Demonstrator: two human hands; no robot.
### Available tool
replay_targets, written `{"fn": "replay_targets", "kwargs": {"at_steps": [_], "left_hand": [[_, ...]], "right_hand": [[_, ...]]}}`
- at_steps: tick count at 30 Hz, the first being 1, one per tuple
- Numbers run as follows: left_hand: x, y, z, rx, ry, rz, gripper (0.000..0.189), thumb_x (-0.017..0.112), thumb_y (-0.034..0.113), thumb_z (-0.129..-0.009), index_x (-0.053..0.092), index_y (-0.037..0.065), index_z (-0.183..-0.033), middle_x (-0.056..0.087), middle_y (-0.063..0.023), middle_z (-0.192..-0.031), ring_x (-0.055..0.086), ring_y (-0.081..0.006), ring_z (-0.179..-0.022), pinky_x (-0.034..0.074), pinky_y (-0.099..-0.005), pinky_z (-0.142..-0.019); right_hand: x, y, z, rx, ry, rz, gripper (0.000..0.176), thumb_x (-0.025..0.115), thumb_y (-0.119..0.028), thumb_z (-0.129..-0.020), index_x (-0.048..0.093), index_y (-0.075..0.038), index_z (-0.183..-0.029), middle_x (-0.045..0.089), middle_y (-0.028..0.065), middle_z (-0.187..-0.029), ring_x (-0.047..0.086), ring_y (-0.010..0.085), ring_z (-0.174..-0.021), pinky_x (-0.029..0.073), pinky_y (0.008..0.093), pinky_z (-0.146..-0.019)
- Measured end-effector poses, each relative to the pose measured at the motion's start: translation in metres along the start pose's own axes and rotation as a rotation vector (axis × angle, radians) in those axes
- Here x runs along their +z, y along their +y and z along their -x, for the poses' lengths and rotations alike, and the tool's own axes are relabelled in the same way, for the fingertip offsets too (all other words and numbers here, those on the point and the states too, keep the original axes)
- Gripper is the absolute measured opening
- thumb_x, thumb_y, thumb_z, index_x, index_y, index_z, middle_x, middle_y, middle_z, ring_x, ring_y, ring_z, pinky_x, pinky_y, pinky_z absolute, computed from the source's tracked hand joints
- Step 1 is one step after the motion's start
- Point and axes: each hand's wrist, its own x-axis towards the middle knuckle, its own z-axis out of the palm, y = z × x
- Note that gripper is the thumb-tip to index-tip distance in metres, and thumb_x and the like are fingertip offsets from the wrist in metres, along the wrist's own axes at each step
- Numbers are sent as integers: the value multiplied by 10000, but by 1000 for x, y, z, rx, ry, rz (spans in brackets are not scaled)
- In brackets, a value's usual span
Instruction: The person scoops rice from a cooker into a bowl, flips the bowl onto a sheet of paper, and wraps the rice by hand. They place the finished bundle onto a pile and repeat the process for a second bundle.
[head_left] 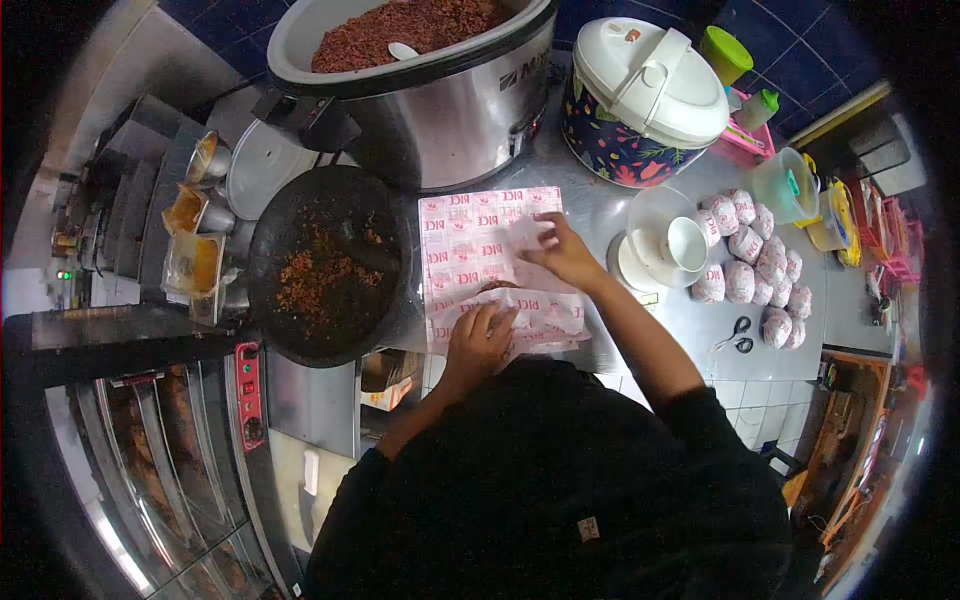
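A sheet of white wrapping paper (450, 235) printed with red "RICE" labels lies on the steel counter in front of me. Its near edge is folded up over a dark food portion (498, 285), of which only a sliver shows. My left hand (480, 347) is on this fold, its fingers curled down onto the paper. Above the sheet's right side is my right hand (568, 255), thumb and fingers drawn together at a pale, translucent, blurred thing (526, 236). What that thing is I cannot make out.
A wok (385, 225) with reddish-brown food stands left. Behind are a large cooker (440, 130) of dark red rice and a floral rice container (635, 130). Rightward are a white bowl (686, 244), several wrapped paper bundles (745, 244) and scissors (742, 335).
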Motion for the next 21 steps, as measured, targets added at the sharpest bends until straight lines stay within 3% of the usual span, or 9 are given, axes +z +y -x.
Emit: {"fn": "replay_targets", "kwargs": {"at_steps": [2, 4, 5, 7, 11, 13, 14, 17, 21], "left_hand": [[2, -2, 1, 10, 14, -15, 430, 663, 201, -768, 593, 131, -1187, 565, -146, -1117, 554, -317, -1009, 458, -435, -899], [5, -4, 3, 28, 23, -50, 429, 669, 207, -766, 597, 135, -1183, 567, -145, -1120, 561, -329, -1010, 474, -439, -878], [4, -5, 4, 19, 28, -57, 429, 669, 207, -766, 597, 135, -1183, 567, -145, -1120, 561, -329, -1010, 474, -439, -878], [-1, -4, 3, 22, 12, -21, 406, 655, 177, -780, 599, 139, -1180, 570, -140, -1118, 567, -325, -1027, 490, -434, -868], [8, -13, 8, 57, 3, -74, 468, 626, 171, -783, 558, 119, -1242, 555, -152, -1174, 551, -301, -1076, 467, -418, -923], [9, -18, 8, 100, -26, -53, 500, 626, 181, -781, 536, 122, -1270, 556, -149, -1176, 541, -299, -1094, 467, -411, -930], [9, -18, 9, 90, -22, -57, 500, 626, 181, -781, 536, 122, -1270, 556, -149, -1176, 541, -299, -1094, 467, -411, -930], [0, -9, 5, 38, -62, -35, 522, 630, 178, -768, 532, 128, -1278, 548, -156, -1188, 520, -308, -1128, 458, -413, -944], [11, -13, 11, 38, -65, -66, 467, 601, 160, -750, 546, 73, -1205, 527, -158, -1194, 495, -320, -1145, 438, -424, -964]], "right_hand": [[5, -12, -24, 28, -105, 55, 733, 833, -169, -649, 387, -74, -1223, 564, 165, -966, 601, 242, -840, 512, 371, -731], [9, -28, -38, -190, -202, 390, 703, 840, -130, -580, 494, -84, -1190, 613, 184, -992, 613, 274, -892, 512, 372, -746], [6, -24, -54, -198, -210, 390, 703, 840, -130, -580, 494, -84, -1190, 613, 184, -992, 613, 274, -892, 512, 372, -746], [-3, -11, -86, -184, -567, 928, 483, 806, -198, -595, 643, -91, -1038, 662, 157, -1003, 634, 326, -973, 521, 402, -794], [2, -16, -96, -182, -634, 1056, 396, 804, -110, -507, 686, -78, -883, 678, 122, -926, 647, 281, -876, 512, 371, -753], [19, -25, -92, -333, -647, 904, 355, 782, -139, -542, 681, -74, -876, 675, 135, -851, 651, 289, -788, 514, 375, -717], [24, -23, -96, -538, -688, 794, 232, 726, -143, -613, 674, -53, -821, 666, 145, -814, 643, 313, -754, 507, 389, -694], [40, -40, -73, -543, -591, 776, 143, 720, -173, -634, 665, -51, -686, 648, 191, -782, 638, 351, -785, 496, 449, -676], [50, -47, 8, -772, -575, 921, 114, 577, -91, -726, 652, -12, -758, 622, 158, -886, 623, 319, -858, 517, 393, -775]]}}
